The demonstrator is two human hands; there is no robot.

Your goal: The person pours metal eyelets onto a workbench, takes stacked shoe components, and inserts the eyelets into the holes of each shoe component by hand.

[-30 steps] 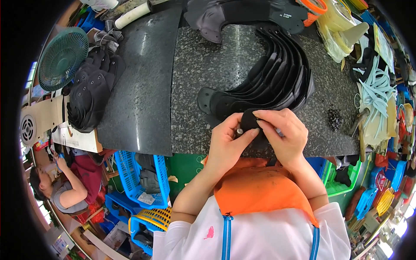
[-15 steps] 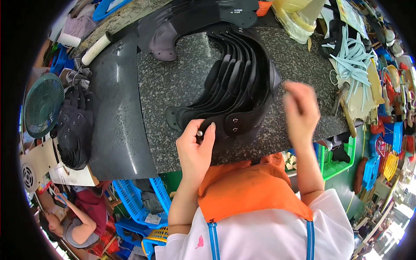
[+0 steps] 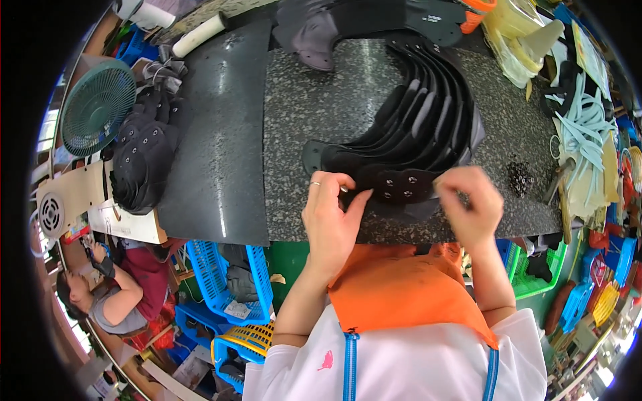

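A flat black shaped piece (image 3: 401,187) with several small eyelets lies at the near edge of the speckled stone table (image 3: 301,100). My left hand (image 3: 331,214), with a ring on one finger, pinches its left end. My right hand (image 3: 471,204) has its fingertips pinched together at the piece's right end; I cannot tell whether something small is between them. Behind the piece, a fanned row of similar black curved pieces (image 3: 428,113) overlaps across the table. A small heap of dark metal eyelets (image 3: 518,175) sits just right of my right hand.
A stack of black pieces (image 3: 137,157) and a green fan (image 3: 97,107) stand at the left. Pale strips (image 3: 588,127) and clutter fill the right edge. Blue baskets (image 3: 227,274) sit below the table, and another person (image 3: 107,294) sits at the lower left.
My right hand, raised and off to the right half a second ago, has come back down to the piece's right end. The left hand stayed on the piece.
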